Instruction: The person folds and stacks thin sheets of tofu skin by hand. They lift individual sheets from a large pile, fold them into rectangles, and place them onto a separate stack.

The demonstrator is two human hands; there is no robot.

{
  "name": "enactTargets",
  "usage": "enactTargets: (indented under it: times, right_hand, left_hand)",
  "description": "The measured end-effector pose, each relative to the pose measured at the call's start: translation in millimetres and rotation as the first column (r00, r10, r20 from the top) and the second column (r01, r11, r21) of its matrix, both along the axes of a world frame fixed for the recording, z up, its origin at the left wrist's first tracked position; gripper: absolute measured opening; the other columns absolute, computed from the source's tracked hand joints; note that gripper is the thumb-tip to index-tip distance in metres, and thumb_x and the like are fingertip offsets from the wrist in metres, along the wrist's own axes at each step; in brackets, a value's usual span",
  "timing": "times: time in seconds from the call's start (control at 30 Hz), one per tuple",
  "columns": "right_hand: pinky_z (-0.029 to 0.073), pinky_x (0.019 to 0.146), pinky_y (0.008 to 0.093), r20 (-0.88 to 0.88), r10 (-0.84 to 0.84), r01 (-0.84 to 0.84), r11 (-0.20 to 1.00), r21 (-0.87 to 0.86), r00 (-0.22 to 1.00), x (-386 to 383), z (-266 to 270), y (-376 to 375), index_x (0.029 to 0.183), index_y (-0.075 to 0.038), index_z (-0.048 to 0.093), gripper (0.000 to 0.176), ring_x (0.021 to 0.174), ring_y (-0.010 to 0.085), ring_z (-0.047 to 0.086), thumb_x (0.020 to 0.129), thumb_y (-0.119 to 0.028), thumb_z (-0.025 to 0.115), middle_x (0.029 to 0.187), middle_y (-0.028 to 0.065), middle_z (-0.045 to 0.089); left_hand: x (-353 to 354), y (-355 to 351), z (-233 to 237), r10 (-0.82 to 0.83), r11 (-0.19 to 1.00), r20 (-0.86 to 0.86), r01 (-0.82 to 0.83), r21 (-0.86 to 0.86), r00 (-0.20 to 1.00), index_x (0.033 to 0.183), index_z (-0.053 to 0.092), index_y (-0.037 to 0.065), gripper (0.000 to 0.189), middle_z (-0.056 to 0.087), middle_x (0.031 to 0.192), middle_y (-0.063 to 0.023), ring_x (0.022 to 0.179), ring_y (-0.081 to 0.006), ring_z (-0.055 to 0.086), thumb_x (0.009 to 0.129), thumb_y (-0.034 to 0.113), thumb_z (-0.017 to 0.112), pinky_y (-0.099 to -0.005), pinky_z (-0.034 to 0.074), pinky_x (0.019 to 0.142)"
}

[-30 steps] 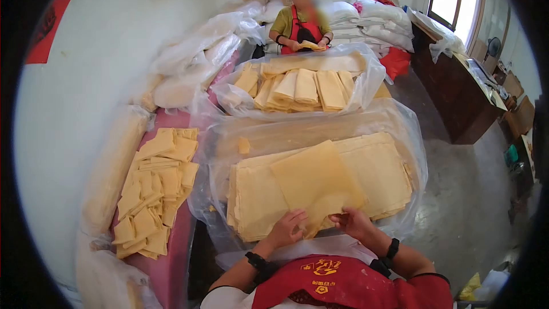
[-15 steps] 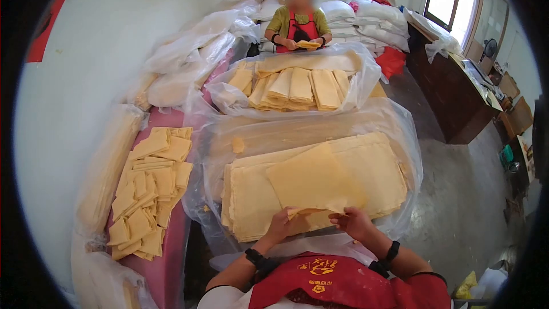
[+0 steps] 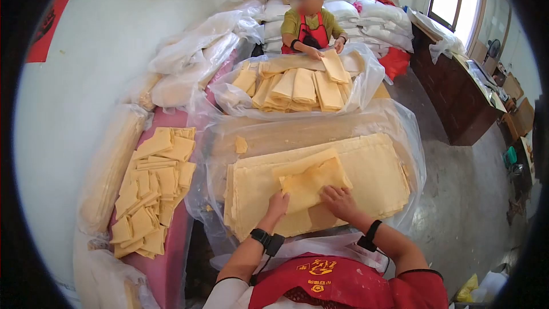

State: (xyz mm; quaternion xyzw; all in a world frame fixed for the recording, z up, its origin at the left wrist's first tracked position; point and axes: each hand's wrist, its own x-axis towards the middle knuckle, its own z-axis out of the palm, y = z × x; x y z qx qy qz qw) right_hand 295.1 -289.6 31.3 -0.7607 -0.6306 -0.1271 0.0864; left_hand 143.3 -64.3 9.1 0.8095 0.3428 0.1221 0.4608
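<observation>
One sheet (image 3: 311, 180) lies part-folded atop the big stack (image 3: 372, 166); L hand (image 3: 278, 203) & R hand (image 3: 338, 200) press it, fingers flat, spread, gripping nothing. Some folded pieces (image 3: 154, 189) lie left of the stack, so I'd say most is left to do.

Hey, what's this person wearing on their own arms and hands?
Both hands are bare. The left hand has a black watch at the wrist, the right hand a black band. The left sleeve is white, the right sleeve red with dark trim. Red apron with gold print.
</observation>
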Motion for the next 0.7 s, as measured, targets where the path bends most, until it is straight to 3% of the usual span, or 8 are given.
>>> enactTargets:
  times: [0.13,0.23,0.37,0.47,0.57,0.63,0.67,0.7]
  right_hand:
    - [0.038,0.094,0.0472,-0.076,-0.028,0.023,0.997,-0.069,0.997,5.6,18.0,-4.8,0.119,-0.012,0.054,0.045,0.117,0.0271,0.049,0.078,-0.028,0.065,0.126,0.0110,0.052]
    - [0.038,0.095,0.0469,-0.085,-0.024,0.020,0.999,-0.050,0.996,-3.2,48.3,-6.3,0.121,-0.012,0.054,0.045,0.118,0.0274,0.048,0.079,-0.027,0.064,0.125,0.0121,0.052]
    - [0.037,0.096,0.0479,-0.129,0.039,-0.040,0.999,-0.004,0.991,-10.0,38.9,-8.5,0.121,-0.012,0.053,0.047,0.120,0.0282,0.047,0.078,-0.025,0.065,0.126,0.0128,0.051]
    - [0.038,0.096,0.0479,-0.073,0.041,-0.042,0.999,-0.017,0.996,-0.3,20.9,-8.1,0.121,-0.012,0.053,0.046,0.121,0.0277,0.047,0.077,-0.023,0.065,0.127,0.0127,0.050]
    - [0.039,0.093,0.0478,-0.025,0.084,-0.085,0.995,-0.042,0.996,9.4,15.8,-11.2,0.117,-0.011,0.054,0.042,0.120,0.0267,0.048,0.077,-0.021,0.063,0.126,0.0124,0.051]
    - [0.040,0.092,0.0480,-0.031,0.104,-0.106,0.992,-0.067,0.994,13.0,14.9,-9.5,0.115,-0.011,0.055,0.039,0.120,0.0262,0.049,0.077,-0.019,0.062,0.126,0.0124,0.052]
    - [0.040,0.091,0.0470,-0.083,0.124,-0.131,0.988,-0.079,0.989,14.0,14.1,-8.3,0.111,-0.011,0.057,0.036,0.118,0.0260,0.050,0.077,-0.020,0.061,0.123,0.0115,0.054]
    - [0.041,0.091,0.0460,-0.135,0.147,-0.160,0.983,-0.091,0.980,13.5,12.7,-7.4,0.108,-0.011,0.059,0.032,0.117,0.0257,0.051,0.077,-0.020,0.061,0.120,0.0106,0.056]
  left_hand:
    - [4.3,2.7,4.6,-0.112,0.987,0.148,0.093,0.128,0.983,0.109,0.060,0.002,0.030,0.065,0.081,-0.0214,0.077,-0.0370,0.065,0.091,0.025,0.054,-0.0427,0.050,0.070]
    - [-4.9,-6.0,49.3,-0.179,0.984,0.039,0.178,0.032,0.983,0.109,0.058,-0.002,0.032,0.066,0.092,-0.0221,0.079,-0.0351,0.066,0.092,0.024,0.053,-0.0417,0.050,0.070]
    - [-17.7,-2.8,16.4,-0.239,0.970,0.071,0.235,0.063,0.968,0.115,0.058,0.004,0.032,0.065,0.083,-0.0224,0.082,-0.0379,0.065,0.091,0.025,0.054,-0.0431,0.051,0.072]
    - [-16.7,-11.5,40.2,-0.036,0.961,-0.099,0.008,-0.276,0.994,0.115,0.057,0.002,0.036,0.066,0.088,-0.0222,0.082,-0.0378,0.065,0.088,0.026,0.058,-0.0444,0.051,0.073]
    - [-19.0,-19.5,41.7,0.106,0.992,-0.014,-0.105,0.072,0.994,0.108,0.058,0.002,0.037,0.065,0.098,-0.0189,0.093,-0.0326,0.064,0.081,0.027,0.065,-0.0434,0.050,0.080]
    - [-28.9,-38.3,93.9,-0.161,0.599,0.222,-0.083,0.797,0.962,0.098,0.059,0.003,0.031,0.062,0.104,-0.0155,0.104,-0.0289,0.059,0.077,0.024,0.068,-0.0411,0.047,0.087]
    - [-33.2,-39.5,91.5,-0.154,0.603,0.218,-0.083,0.794,0.964,0.098,0.059,0.003,0.031,0.062,0.104,-0.0155,0.104,-0.0289,0.059,0.077,0.024,0.068,-0.0411,0.047,0.087]
    - [-38.6,-40.6,87.1,-0.326,0.524,0.024,0.160,0.837,0.945,0.096,0.059,0.005,0.029,0.061,0.105,-0.0152,0.108,-0.0295,0.057,0.077,0.025,0.067,-0.0399,0.046,0.089]
